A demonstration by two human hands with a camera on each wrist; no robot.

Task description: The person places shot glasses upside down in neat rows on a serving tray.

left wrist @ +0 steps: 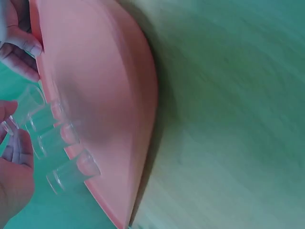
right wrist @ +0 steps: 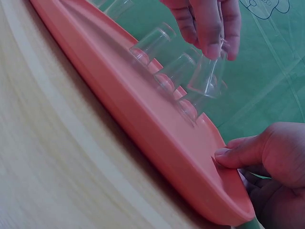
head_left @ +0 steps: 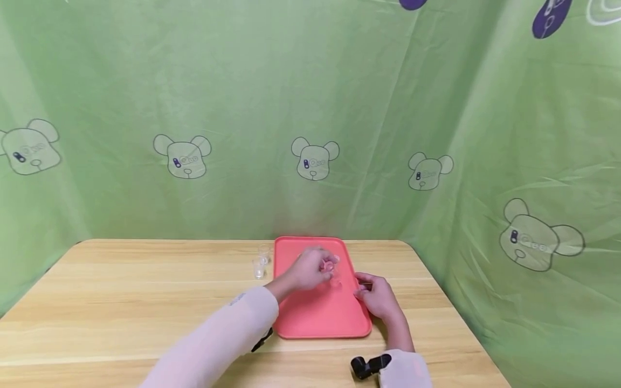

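Note:
My left hand (head_left: 310, 269) is over the red tray (head_left: 317, 318), pinching a small clear shot glass (right wrist: 206, 78) near its top between thumb and fingers. In the right wrist view this glass hangs tilted, its bottom overlapping other clear glasses (right wrist: 151, 44) that stand upright on the tray. The left wrist view shows the standing glasses (left wrist: 74, 172) in a loose row beside the left hand (left wrist: 16, 176). My right hand (head_left: 380, 296) grips the tray's right edge, thumb (right wrist: 233, 156) over the rim and the other fingers on the outside.
Two more clear glasses (head_left: 259, 271) stand on the wooden table (head_left: 145, 302) just left of the tray. Behind the table hangs a green curtain (head_left: 252, 194) with bear drawings, and another stretch of it runs along the right side.

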